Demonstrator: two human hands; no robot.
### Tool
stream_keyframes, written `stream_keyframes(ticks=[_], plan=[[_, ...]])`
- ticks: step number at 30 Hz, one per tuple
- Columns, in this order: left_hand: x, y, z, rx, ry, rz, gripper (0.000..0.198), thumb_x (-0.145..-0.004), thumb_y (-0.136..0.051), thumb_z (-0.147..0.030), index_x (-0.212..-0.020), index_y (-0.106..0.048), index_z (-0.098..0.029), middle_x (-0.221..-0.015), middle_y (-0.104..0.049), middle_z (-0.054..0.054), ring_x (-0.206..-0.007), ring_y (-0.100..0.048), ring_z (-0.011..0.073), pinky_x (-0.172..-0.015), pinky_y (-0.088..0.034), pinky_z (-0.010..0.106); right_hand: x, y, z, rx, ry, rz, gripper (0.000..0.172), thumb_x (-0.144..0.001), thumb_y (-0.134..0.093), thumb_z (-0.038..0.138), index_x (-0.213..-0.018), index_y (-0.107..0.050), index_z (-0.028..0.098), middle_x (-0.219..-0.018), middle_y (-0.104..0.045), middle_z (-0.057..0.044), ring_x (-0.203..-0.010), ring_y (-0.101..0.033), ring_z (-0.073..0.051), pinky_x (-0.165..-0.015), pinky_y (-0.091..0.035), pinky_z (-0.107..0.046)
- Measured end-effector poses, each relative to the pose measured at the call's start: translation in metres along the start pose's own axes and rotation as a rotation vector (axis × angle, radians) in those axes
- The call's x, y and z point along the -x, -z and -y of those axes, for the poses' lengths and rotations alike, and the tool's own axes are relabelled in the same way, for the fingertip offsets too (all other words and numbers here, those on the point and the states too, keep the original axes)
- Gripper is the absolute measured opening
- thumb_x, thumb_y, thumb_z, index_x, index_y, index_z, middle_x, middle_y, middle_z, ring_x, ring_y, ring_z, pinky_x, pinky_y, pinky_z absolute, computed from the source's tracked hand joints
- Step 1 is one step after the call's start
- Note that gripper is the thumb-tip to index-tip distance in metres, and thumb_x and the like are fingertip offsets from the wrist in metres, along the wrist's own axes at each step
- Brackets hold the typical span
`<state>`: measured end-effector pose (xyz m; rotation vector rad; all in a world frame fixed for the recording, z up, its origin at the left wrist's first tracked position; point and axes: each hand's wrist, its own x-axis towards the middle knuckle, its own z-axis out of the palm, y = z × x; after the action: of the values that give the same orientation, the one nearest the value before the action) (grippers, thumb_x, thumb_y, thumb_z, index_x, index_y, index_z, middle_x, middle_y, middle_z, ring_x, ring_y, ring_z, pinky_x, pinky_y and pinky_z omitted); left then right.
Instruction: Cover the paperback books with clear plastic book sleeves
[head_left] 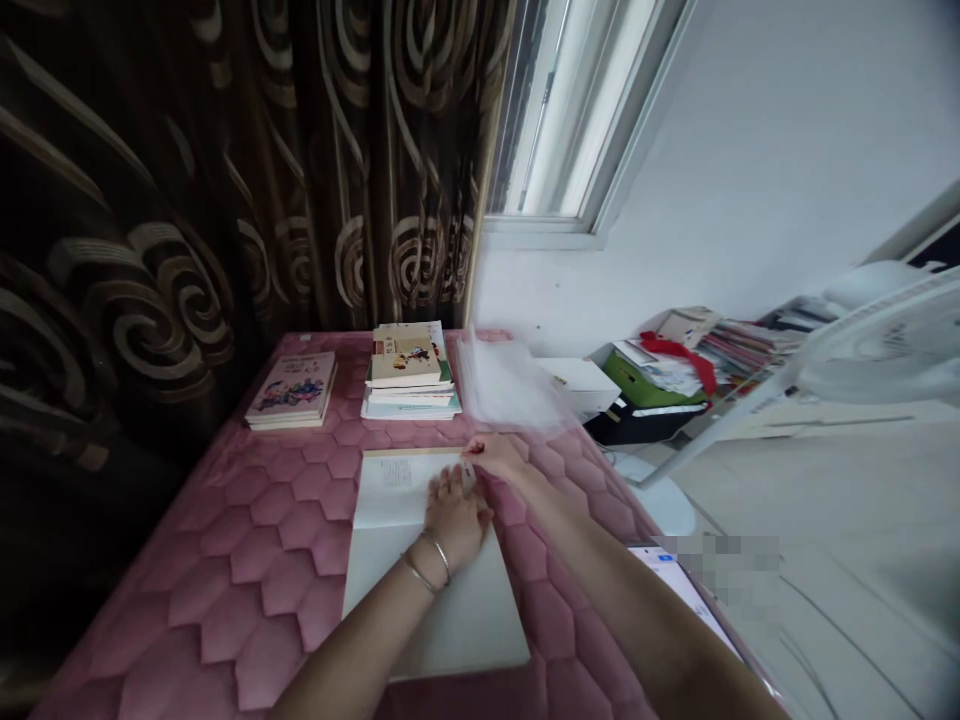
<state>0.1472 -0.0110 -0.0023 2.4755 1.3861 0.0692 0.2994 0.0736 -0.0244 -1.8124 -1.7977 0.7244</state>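
An open book with pale pages lies on a pink quilted surface. My left hand, with two thin bracelets on the wrist, rests flat on the right part of the page, fingers stretched out. My right hand sits at the book's upper right corner, fingers pinched together on a small reddish thing I cannot make out. A blurred, see-through sheet hangs just above and behind my right hand.
A stack of books and a pink book lie at the far end, against a dark patterned curtain. A white fan, boxes and piled books stand right. A lit screen sits at the right edge.
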Motion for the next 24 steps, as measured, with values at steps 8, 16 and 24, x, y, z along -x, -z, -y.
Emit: stream_keyframes(ticks=[8, 16, 24], plan=[[0.001, -0.003, 0.011, 0.028, -0.050, -0.015, 0.048, -0.092, -0.039, -0.042, -0.134, -0.052, -0.021, -0.154, -0.027, 0.016, -0.141, -0.022, 0.0367, -0.113, -0.021, 0.051, 0.025, 0.006, -0.005, 0.106, -0.048, -0.007, 0.031, -0.056, -0.082, 0.029, -0.064, -0.054, 0.019, -0.066, -0.058, 0.004, -0.063, -0.050, -0.012, -0.056, -0.032, -0.023], [0.002, -0.001, 0.015, 0.044, -0.080, -0.016, 0.046, -0.093, -0.039, -0.044, -0.133, -0.053, -0.026, -0.154, -0.028, 0.012, -0.141, -0.026, 0.0337, -0.112, -0.023, 0.052, 0.001, 0.004, -0.003, 0.175, -0.180, -0.091, 0.030, -0.063, -0.079, 0.040, -0.066, -0.057, 0.019, -0.069, -0.063, -0.002, -0.069, -0.056, -0.017, -0.057, -0.033, -0.028], [0.001, -0.006, 0.017, 0.066, -0.071, -0.047, 0.046, -0.091, -0.043, -0.046, -0.133, -0.054, -0.028, -0.154, -0.031, 0.010, -0.141, -0.026, 0.0344, -0.112, -0.023, 0.052, -0.027, 0.008, -0.016, 0.147, -0.235, -0.114, 0.037, -0.050, -0.083, 0.047, -0.054, -0.056, 0.022, -0.059, -0.062, -0.006, -0.063, -0.060, -0.023, -0.056, -0.039, -0.032]])
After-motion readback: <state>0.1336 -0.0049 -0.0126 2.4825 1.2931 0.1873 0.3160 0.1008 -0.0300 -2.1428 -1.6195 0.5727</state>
